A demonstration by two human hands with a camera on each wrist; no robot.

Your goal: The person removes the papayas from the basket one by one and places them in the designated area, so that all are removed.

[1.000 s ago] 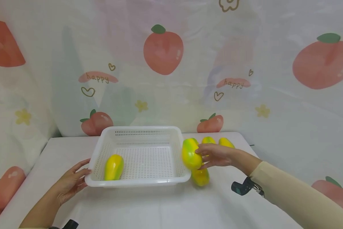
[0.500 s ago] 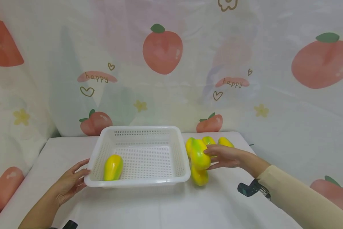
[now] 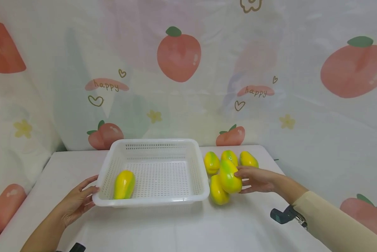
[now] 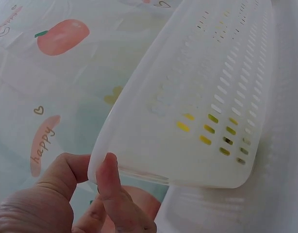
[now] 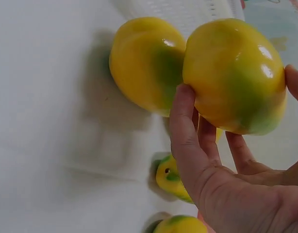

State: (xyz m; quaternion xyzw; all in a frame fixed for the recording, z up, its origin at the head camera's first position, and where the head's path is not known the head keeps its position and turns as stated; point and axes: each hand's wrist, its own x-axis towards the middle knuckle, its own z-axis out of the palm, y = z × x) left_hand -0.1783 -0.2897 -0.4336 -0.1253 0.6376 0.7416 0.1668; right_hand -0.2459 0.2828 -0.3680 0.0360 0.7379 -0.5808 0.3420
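Draped behind and to both sides: a pale fabric backdrop (image 3: 207,87) printed with pink peaches, hearts and the word "happy". Below it, a white table (image 3: 175,227) carrying everything. Toward the left-centre of the table, a white perforated plastic basket (image 3: 153,202), rectangular, with one yellow-green plastic papaya (image 3: 124,184) lying in its near-left corner. At the basket's near-left corner, the left hand (image 3: 76,203), fingers gently curved, fingertips touching the rim; in the left wrist view, thumb (image 4: 110,184) pressed against the rim's edge, nothing gripped. Right of the basket, the right hand (image 3: 257,179), grip curled round a second yellow-green papaya (image 3: 230,176), held just off the table, touching or nearly touching a third papaya (image 3: 218,191) lying on the table beside the basket wall. Behind these, a row of three more yellow-green papayas (image 3: 229,159) on the table near the backdrop. At the right wrist, a small dark camera mount (image 3: 281,215).
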